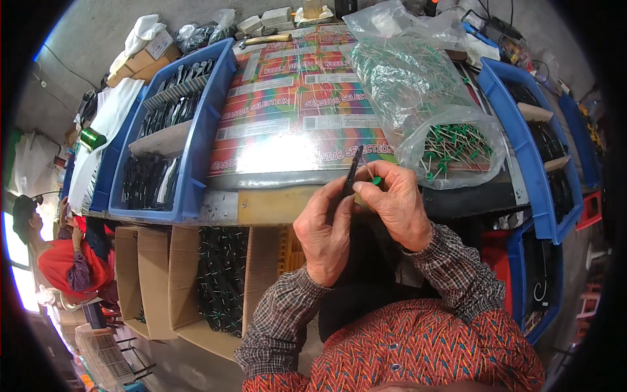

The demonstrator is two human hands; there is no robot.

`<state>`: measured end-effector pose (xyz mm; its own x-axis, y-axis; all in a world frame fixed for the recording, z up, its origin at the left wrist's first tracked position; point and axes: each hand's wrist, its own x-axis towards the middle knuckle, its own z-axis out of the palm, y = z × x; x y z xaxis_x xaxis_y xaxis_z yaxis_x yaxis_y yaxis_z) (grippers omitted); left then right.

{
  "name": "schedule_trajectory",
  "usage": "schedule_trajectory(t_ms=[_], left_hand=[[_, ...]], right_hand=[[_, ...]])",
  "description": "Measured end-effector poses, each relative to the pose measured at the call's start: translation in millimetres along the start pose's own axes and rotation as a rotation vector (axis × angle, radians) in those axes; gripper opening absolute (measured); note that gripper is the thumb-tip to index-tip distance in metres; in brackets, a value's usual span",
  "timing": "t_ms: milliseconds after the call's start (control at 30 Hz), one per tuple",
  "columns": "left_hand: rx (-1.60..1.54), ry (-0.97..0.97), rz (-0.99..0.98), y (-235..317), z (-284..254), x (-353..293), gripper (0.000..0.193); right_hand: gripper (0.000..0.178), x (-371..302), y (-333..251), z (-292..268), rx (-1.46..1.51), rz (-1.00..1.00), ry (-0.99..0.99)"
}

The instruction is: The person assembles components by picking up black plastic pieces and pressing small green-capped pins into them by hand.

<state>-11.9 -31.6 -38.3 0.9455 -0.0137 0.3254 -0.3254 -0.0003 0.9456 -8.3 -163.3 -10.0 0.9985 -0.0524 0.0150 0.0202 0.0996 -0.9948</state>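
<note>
My left hand (321,230) is closed on a slim black piece (353,171) that stands up out of the fingers, its tip above the table's front edge. Pressed against it, my right hand (400,201) pinches a small green-headed pin (376,181) with a thin pale stem between thumb and forefinger. The fingers hide where the two pieces meet. Just beyond the right hand, a clear plastic bag (408,85) lies on the table, its mouth toward me, full of loose green-headed pins (457,149).
Blue bins (204,124) (486,85) of black pieces flank the table (271,140). Below stands a cardboard box (184,277) of black pieces with green bits. A hammer (268,40) lies at the far edge. Another person in red (75,264) is at the left.
</note>
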Motion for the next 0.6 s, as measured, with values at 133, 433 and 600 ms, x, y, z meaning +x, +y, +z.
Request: schedule_trajectory(t_ms=[133,433,600], left_hand=[[0.003,0.013,-0.055,9.0,-0.1,-0.1,0.021],[-0.292,-0.020,-0.176,20.6,-3.6,3.2,0.022],[-0.452,-0.183,-0.274,17.6,-12.2,3.9,0.026]], right_hand=[[0.012,0.7,-0.7,-2.6,-0.104,-0.071,-0.009],[0.012,-8.8,-7.4,4.7,-0.398,-0.319,0.078],[0.013,-10.5,-8.0,3.3,-0.380,-0.324,0.054]])
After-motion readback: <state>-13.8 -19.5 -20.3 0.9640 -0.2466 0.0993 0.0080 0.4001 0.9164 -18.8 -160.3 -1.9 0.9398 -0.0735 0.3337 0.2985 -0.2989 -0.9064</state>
